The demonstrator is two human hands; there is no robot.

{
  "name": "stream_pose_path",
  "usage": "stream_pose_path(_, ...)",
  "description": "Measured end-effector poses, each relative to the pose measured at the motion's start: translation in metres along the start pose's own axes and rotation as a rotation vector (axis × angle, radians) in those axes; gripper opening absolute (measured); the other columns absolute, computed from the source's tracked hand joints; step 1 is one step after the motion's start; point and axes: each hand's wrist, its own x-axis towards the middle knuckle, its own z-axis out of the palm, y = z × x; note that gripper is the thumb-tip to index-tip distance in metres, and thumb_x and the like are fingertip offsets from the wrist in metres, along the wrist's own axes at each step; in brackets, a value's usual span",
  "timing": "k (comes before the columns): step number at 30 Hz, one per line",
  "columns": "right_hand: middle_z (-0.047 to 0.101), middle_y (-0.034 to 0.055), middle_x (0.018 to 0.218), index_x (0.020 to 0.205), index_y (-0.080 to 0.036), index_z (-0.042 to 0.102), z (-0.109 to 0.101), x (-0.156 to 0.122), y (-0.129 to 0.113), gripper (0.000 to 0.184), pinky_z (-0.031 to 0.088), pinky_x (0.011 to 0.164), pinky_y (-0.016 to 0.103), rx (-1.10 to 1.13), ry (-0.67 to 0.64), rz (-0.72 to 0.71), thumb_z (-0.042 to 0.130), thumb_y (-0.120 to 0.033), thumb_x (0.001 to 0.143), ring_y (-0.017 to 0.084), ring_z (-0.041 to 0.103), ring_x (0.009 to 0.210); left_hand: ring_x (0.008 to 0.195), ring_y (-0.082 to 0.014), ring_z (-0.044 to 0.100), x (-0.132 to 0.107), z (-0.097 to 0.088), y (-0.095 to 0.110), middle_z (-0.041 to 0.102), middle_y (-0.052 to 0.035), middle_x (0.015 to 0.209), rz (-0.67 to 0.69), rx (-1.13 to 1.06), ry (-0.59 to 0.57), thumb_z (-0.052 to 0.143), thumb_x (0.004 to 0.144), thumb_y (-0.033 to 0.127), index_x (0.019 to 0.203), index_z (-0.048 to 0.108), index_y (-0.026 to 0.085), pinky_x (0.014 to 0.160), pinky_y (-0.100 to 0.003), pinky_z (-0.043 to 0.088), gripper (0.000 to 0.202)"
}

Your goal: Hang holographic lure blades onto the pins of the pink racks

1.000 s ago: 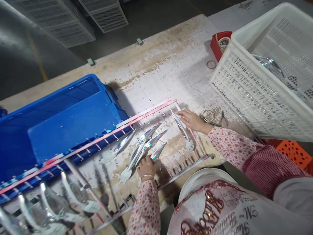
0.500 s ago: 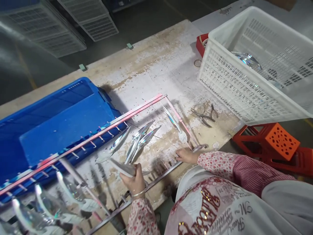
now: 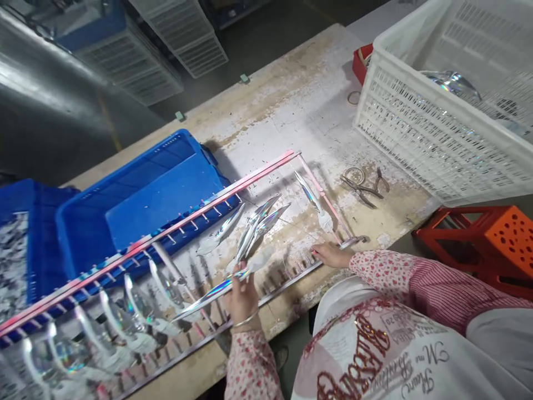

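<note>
My left hand (image 3: pixel 244 297) is closed on a shiny, rainbow-tinted pointed piece (image 3: pixel 219 289) with a pale flat end, held slanting over the near bar of a long pegged rack (image 3: pixel 216 201). At the rack's near right corner my right hand (image 3: pixel 332 255) has its fingers curled together by the near bar; what is in them, if anything, is hidden. A loose mirror-like piece (image 3: pixel 308 191) lies just beyond it. Between the rack's bars lie several similar silvery pieces (image 3: pixel 254 229). Several curved clear shiny pieces (image 3: pixel 110 316) sit on the rack's left part.
A blue crate (image 3: pixel 158 189) stands behind the rack, with another blue bin (image 3: pixel 41 222) at far left. Pliers (image 3: pixel 364 194) and a tape ring (image 3: pixel 355 176) lie to the right. Beyond are a white basket (image 3: pixel 400 111) holding shiny parts and an orange stool (image 3: pixel 478 239).
The shiny piece in my left hand has turned, so its pointed end now reaches left. My right hand stays by the rack's near right corner. The view has swung left.
</note>
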Motion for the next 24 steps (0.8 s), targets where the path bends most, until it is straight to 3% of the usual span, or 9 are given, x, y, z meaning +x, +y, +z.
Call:
stream_pose_path(5, 0.069, 0.0083, 0.111, 0.12, -0.017, 0.06, -0.002, -0.004, 0.0, 0.029, 0.043, 0.088, 0.032, 0.026, 0.025, -0.005, 0.043, -0.021, 0.097, 0.021, 0.064, 0.101, 0.108, -0.0216, 0.063, -0.049, 0.064, -0.07, 0.069, -0.0055, 0.112, -0.16, -0.003, -0.155, 0.078, 0.067, 0.048, 0.099, 0.059, 0.024, 0.091, -0.039, 0.051, 0.044)
stream_pose_path(9, 0.069, 0.0083, 0.11, 0.118, -0.018, 0.06, -0.005, -0.006, -0.002, 0.027, 0.043, 0.086, 0.032, 0.005, 0.039, -0.009, 0.043, -0.021, 0.097, 0.021, 0.064, 0.098, 0.109, -0.023, 0.064, -0.064, 0.082, -0.098, 0.068, -0.008, 0.115, -0.175, 0.031, -0.173, 0.075, 0.07, 0.048, 0.103, 0.058, 0.023, 0.094, -0.042, 0.051, 0.045)
stream_pose_path(12, 0.069, 0.0071, 0.109, 0.118, -0.018, 0.059, -0.005, -0.006, -0.003, 0.027, 0.043, 0.087, 0.032, 0.007, 0.032, 0.007, 0.043, -0.02, 0.096, 0.021, 0.064, 0.097, 0.111, -0.0241, 0.063, -0.062, 0.08, -0.101, 0.067, -0.0101, 0.116, -0.173, 0.026, -0.161, 0.077, 0.068, 0.047, 0.101, 0.059, 0.021, 0.096, -0.041, 0.051, 0.046)
stream_pose_path(18, 0.069, 0.0068, 0.107, 0.118, -0.019, 0.058, -0.001, -0.003, -0.001, 0.028, 0.043, 0.089, 0.033, 0.005, 0.018, 0.046, 0.043, -0.02, 0.095, 0.023, 0.064, 0.1, 0.113, -0.0219, 0.062, -0.063, 0.075, -0.096, 0.068, -0.0052, 0.115, -0.209, -0.03, -0.147, 0.079, 0.068, 0.042, 0.099, 0.058, 0.023, 0.098, -0.041, 0.05, 0.042)
stream_pose_path(24, 0.071, 0.0106, 0.103, 0.12, -0.019, 0.059, -0.011, 0.001, -0.008, 0.03, 0.046, 0.082, 0.034, -0.068, -0.049, 0.058, 0.044, -0.02, 0.093, 0.025, 0.066, 0.096, 0.111, -0.0229, 0.063, -0.067, 0.076, -0.095, 0.067, -0.0068, 0.115, -0.164, 0.004, -0.137, 0.077, 0.07, 0.039, 0.101, 0.056, 0.021, 0.098, -0.044, 0.05, 0.041)
